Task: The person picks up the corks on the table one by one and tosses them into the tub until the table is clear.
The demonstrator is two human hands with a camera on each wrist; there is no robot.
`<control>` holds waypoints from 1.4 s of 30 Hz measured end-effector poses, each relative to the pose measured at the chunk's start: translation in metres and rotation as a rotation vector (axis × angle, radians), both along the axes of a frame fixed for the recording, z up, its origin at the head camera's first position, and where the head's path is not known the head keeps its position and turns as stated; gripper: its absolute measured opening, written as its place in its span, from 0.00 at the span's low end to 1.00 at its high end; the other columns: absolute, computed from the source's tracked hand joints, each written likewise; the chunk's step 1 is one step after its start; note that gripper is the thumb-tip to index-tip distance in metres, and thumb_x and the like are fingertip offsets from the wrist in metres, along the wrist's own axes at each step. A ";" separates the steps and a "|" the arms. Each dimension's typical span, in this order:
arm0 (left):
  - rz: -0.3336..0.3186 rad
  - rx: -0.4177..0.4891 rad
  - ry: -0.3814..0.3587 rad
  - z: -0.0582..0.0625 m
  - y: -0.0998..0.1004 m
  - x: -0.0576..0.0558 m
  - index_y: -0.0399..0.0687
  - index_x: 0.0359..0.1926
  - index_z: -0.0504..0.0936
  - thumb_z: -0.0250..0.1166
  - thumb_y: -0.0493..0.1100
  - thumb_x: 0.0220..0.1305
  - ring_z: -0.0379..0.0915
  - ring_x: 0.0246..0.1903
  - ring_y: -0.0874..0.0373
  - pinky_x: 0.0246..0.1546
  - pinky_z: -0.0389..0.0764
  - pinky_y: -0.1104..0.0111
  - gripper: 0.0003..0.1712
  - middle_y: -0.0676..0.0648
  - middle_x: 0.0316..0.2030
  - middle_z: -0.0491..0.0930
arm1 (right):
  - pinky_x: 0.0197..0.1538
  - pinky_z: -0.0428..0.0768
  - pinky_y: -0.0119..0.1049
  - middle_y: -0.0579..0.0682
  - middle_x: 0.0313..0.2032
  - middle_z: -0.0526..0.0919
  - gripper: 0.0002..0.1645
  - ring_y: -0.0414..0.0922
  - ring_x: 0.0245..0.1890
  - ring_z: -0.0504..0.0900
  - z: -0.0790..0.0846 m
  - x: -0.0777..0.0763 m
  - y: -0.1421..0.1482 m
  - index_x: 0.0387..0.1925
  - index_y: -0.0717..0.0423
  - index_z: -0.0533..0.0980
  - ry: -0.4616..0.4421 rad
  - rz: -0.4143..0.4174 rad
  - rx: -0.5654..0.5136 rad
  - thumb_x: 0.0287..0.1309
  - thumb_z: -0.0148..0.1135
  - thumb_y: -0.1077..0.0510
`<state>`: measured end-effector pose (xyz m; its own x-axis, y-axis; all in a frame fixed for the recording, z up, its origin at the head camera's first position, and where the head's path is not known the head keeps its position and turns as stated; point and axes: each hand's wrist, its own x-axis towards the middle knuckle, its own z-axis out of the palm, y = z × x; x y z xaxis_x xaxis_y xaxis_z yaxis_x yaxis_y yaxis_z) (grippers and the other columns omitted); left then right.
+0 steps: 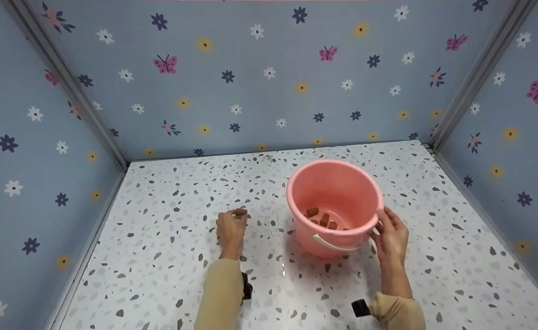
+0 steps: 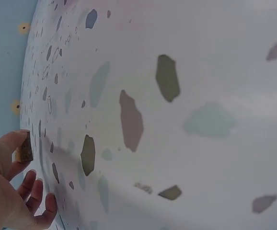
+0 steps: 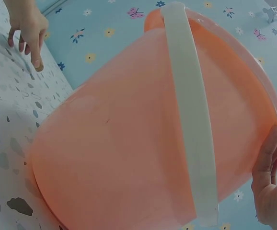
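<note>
My left hand [image 1: 230, 228] pinches a small brown block [image 1: 240, 211] between thumb and fingertips, just above or at the tabletop left of the bucket. The left wrist view shows the dark end of this block [image 2: 26, 147], with the other fingers loosely bent. A pink bucket [image 1: 303, 236] stands to the right, its white handle [image 1: 335, 245] hanging down on the near side. Several small brown blocks [image 1: 324, 220] lie on the bucket's bottom. My right hand [image 1: 393, 236] grips the bucket's right rim, the thumb [image 3: 268, 148] against the outer wall in the right wrist view.
The white speckled tabletop [image 1: 158, 256] spreads around the bucket. Blue panels with flowers and butterflies close it in at the back [image 1: 259, 101], the left [image 1: 44, 183] and the right [image 1: 507, 151]. Grey metal posts [image 1: 85, 105] stand at the corners.
</note>
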<state>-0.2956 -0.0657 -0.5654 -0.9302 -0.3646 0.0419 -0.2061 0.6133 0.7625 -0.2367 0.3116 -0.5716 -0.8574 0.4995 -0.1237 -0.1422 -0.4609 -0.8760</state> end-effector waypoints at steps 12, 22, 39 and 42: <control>-0.012 0.049 0.142 0.018 0.004 -0.004 0.51 0.31 0.84 0.65 0.43 0.52 0.67 0.34 0.53 0.32 0.68 0.60 0.04 0.42 0.34 0.74 | 0.36 0.78 0.35 0.53 0.39 0.75 0.26 0.46 0.35 0.79 0.096 0.046 -0.050 0.49 0.63 0.68 -0.013 -0.003 -0.069 0.49 0.64 0.56; -0.069 0.033 0.313 0.048 0.014 -0.004 0.50 0.30 0.84 0.67 0.43 0.50 0.67 0.30 0.53 0.27 0.66 0.63 0.05 0.44 0.28 0.74 | 0.38 0.78 0.38 0.53 0.41 0.75 0.28 0.46 0.37 0.79 0.083 0.040 -0.043 0.51 0.62 0.67 -0.047 -0.014 -0.031 0.50 0.64 0.56; -0.214 0.041 0.510 0.101 0.042 0.012 0.49 0.33 0.84 0.68 0.44 0.49 0.67 0.31 0.56 0.29 0.68 0.65 0.08 0.48 0.28 0.73 | 0.35 0.78 0.33 0.54 0.41 0.74 0.19 0.42 0.33 0.79 0.117 0.053 -0.058 0.46 0.60 0.67 -0.109 -0.013 -0.089 0.53 0.60 0.59; -0.246 0.044 0.535 0.110 0.049 0.017 0.50 0.32 0.84 0.68 0.45 0.49 0.66 0.31 0.58 0.30 0.67 0.66 0.07 0.51 0.28 0.72 | 0.35 0.78 0.33 0.54 0.41 0.74 0.17 0.40 0.30 0.79 0.118 0.053 -0.058 0.45 0.59 0.67 -0.119 -0.013 -0.076 0.54 0.59 0.59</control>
